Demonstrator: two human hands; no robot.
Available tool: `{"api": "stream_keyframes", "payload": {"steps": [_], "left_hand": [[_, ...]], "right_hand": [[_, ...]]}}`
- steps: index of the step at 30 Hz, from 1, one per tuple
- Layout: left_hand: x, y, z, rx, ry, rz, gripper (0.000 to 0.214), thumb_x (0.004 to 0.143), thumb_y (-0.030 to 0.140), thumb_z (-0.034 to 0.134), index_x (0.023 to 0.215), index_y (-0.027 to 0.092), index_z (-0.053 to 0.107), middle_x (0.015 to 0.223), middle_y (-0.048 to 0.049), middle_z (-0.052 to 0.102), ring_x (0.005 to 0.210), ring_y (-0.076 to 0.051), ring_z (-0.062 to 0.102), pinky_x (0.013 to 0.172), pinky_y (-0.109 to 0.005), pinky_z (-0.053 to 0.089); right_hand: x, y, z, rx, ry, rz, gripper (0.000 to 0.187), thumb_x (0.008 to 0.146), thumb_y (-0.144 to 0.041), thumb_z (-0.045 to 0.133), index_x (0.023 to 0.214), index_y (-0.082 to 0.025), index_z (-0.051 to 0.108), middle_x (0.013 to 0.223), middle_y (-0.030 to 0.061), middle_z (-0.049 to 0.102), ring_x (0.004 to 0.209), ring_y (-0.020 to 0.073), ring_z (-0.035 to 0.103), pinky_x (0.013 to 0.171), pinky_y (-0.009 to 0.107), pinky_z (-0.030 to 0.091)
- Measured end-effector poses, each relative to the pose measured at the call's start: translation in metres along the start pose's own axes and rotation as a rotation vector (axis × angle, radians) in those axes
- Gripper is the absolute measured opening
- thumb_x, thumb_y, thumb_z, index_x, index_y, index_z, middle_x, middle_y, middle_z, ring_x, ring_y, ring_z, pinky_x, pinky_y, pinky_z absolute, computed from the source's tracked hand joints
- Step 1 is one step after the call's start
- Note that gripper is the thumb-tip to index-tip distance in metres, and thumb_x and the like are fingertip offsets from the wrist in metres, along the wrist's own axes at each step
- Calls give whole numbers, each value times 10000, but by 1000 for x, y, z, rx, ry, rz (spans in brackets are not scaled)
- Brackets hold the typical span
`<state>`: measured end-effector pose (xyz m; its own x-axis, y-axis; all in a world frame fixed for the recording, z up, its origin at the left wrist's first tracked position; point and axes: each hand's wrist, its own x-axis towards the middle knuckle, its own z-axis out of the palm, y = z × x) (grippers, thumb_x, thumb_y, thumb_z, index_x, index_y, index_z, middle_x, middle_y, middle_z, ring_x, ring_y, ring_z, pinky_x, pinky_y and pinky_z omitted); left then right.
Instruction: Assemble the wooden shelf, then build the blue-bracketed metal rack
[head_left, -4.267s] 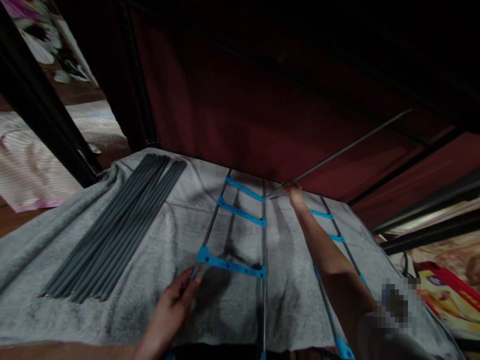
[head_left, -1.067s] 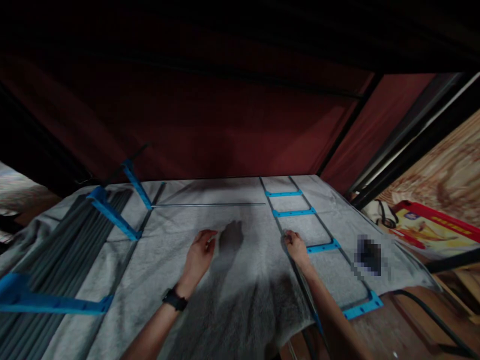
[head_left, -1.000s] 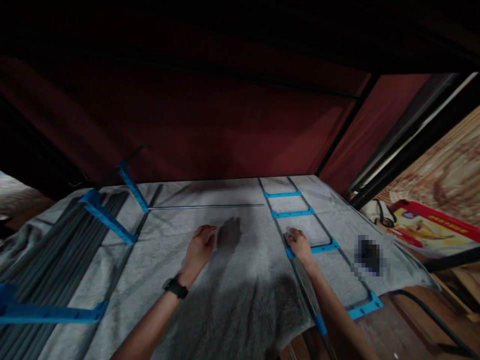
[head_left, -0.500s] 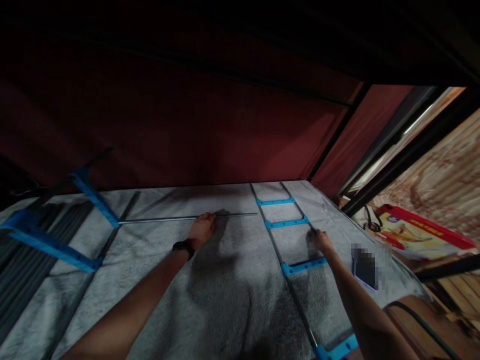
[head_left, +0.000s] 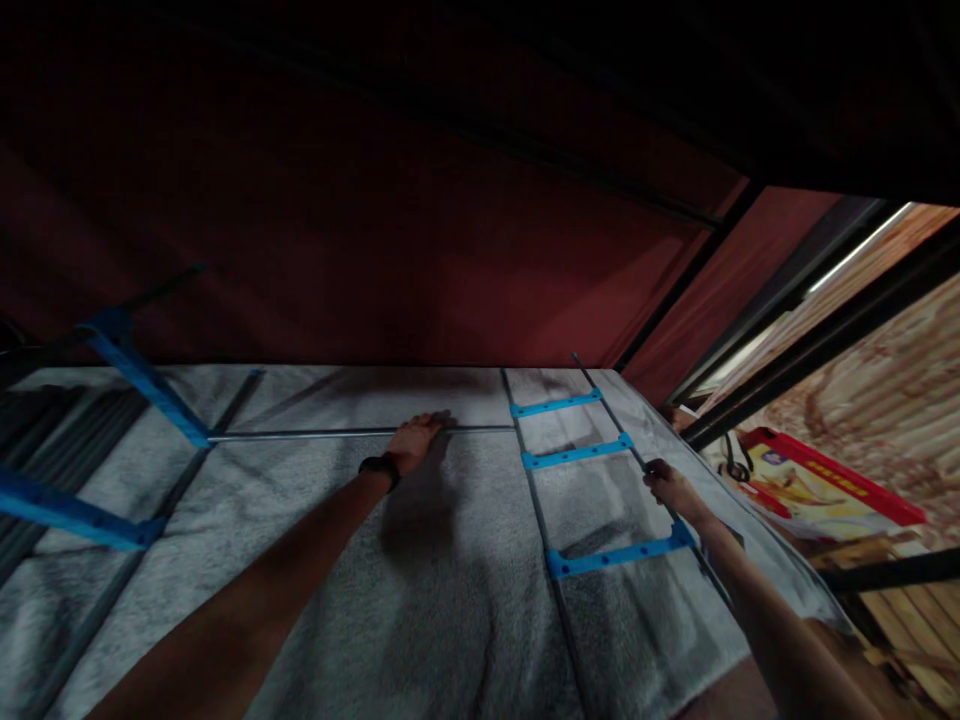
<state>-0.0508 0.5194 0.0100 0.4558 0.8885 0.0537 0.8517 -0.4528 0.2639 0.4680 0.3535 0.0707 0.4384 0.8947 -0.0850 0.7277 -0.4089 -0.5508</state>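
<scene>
Right hand (head_left: 666, 483) clasps ladder (head_left: 577, 454); left hand (head_left: 414, 441) on rod (head_left: 300, 434), closure unclear. Rod meets bracket (head_left: 155, 390) leftward; ladder-side joint unconfirmed.

Left fingers (head_left: 426, 421) over rod (head_left: 300, 435), right fingers (head_left: 657, 480) gripping frame (head_left: 577, 455)

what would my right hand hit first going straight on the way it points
Past the grey rod it grips, your right hand would likely meet the middle blue crosspiece at its right end, though the hand's height above it is unclear.
</scene>
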Motion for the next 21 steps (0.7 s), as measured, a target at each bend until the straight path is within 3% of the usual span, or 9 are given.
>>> {"api": "stream_keyframes", "payload": {"steps": [3, 5, 7, 11, 15, 21], "left_hand": [[4, -3, -7, -17, -14, -25, 527, 938, 144, 380, 1416, 288, 549, 1278, -112, 629, 1094, -243, 625, 999, -402, 454], [5, -4, -9, -13, -24, -26, 528, 934, 153, 386, 1421, 290, 540, 1305, -104, 634, 1103, -242, 629, 1003, -404, 454], [5, -3, -8, 4, -22, -29, 533, 922, 149, 400, 1419, 284, 537, 1327, -98, 642, 1136, -247, 624, 1003, -404, 457], [2, 1, -5, 20, -12, -46, 518, 905, 124, 399, 1372, 253, 581, 1296, -108, 673, 1136, -262, 631, 997, -416, 462], [-3, 6, -7, 11, -9, -40, 525, 898, 91, 398, 1369, 234, 578, 1312, -128, 660, 1161, -269, 624, 1013, -432, 448], [-7, 9, -15, 35, -24, -34, 530, 908, 72, 382, 1385, 228, 552, 1318, -135, 648, 1165, -275, 619, 1008, -431, 434]], "right_hand": [[-20, -37, -31, 276, -88, 18, 304, 712, -325, 594, 983, -194, 551, 565, -56, 507, 470, 137, 515, 448, 250, 401], [-39, -73, -44, 412, -165, -20, 403, 701, -358, 641, 1054, -197, 533, 592, -69, 501, 457, 115, 488, 422, 232, 378], [-60, -110, -47, 508, -249, -21, 496, 707, -379, 664, 1150, -205, 526, 607, -82, 486, 412, 88, 425, 372, 211, 316], [-98, -166, -35, 685, -289, 17, 555, 744, -485, 674, 1198, -204, 518, 524, -135, 305, 353, 61, 250, 317, 182, 166], [-124, -190, -25, 756, -331, 35, 617, 727, -516, 709, 1222, -199, 520, 509, -143, 284, 346, 58, 230, 309, 181, 156], [-134, -199, -29, 781, -310, 68, 660, 675, -466, 730, 1233, -182, 520, 523, -131, 337, 355, 53, 253, 324, 178, 136]]}}
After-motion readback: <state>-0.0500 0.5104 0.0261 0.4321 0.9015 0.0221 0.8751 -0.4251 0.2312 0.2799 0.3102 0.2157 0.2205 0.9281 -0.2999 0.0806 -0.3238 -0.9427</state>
